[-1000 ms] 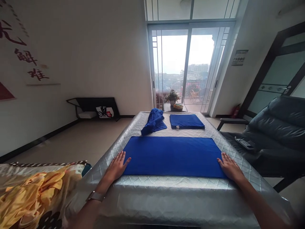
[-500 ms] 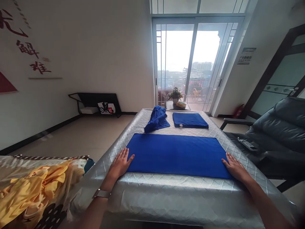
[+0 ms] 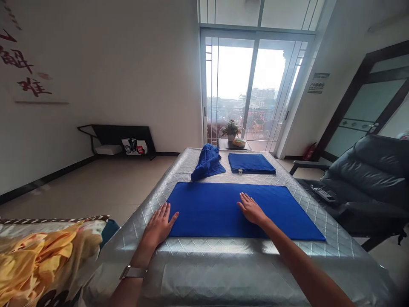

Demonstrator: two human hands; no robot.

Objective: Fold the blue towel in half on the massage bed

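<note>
While the near cloth is stretching left-to-right, the left hand is touching its left end, the right hand mid-cloth, fingers straight, empty.

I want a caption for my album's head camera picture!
Left hand at one end of a flat blue cloth, right hand over its middle.

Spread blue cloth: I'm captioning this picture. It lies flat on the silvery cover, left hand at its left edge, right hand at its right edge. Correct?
Not quite: the head view shows the right hand over the middle of the spread blue cloth, not at its right edge. It does lie flat on the silvery cover, with the left hand at its left edge.
</note>
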